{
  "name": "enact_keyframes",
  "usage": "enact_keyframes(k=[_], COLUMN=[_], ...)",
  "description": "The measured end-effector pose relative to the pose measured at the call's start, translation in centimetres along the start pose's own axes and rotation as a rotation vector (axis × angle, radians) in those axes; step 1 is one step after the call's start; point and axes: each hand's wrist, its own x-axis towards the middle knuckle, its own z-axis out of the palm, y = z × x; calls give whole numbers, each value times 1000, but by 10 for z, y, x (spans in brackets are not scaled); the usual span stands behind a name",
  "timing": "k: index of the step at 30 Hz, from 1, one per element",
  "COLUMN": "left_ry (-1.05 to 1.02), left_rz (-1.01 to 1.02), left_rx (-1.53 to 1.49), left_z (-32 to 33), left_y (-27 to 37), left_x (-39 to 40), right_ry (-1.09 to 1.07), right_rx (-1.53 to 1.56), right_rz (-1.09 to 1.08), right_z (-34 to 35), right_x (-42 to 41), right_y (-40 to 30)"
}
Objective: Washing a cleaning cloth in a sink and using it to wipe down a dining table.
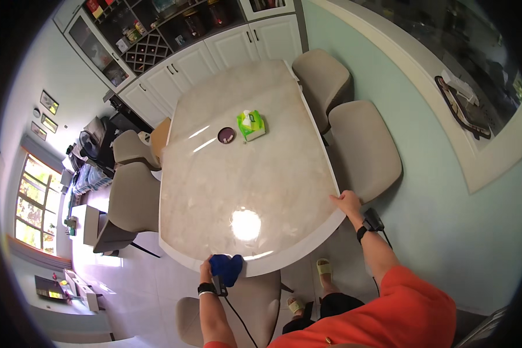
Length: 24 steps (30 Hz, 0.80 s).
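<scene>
A bunched dark blue cloth (226, 269) hangs over the near rim of the long dining table (243, 182), and my left hand (205, 269) grips it there. At the right-hand edge of the table my right hand (349, 203) has its thumb on top and its fingers curled at the edge; the fingers' undersides are hidden. The tabletop is pale, glossy and marbled, with a white rim. Farther up it sit a green pack of tissues (252, 127) and, beside that, a small round dark dish (226, 135) with small pale bits in it.
A grey chair (252, 304) stands under the near end. Chairs line the right side (365, 148) and the left side (135, 198). White cabinets (230, 50) with shelves run along the far wall. At right is a wall ledge (483, 156) bearing a tray (461, 108). Cables trail from both wrists.
</scene>
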Motion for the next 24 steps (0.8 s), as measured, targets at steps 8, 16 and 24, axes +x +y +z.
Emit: enact_keyframes(k=[8,16,24], left_ry=[125,57,-12], left_rz=[422,488,400], left_rx=[335,261,260], left_z=[77,64,48], left_y=[41,49,47], left_x=[-78,-96,-129], right_ry=[5,37,4], right_rx=[156,260,569], right_rz=[-152,-209,-11], right_z=[-9,-6,-15], right_x=[21,4,-9], right_y=[39,12,39])
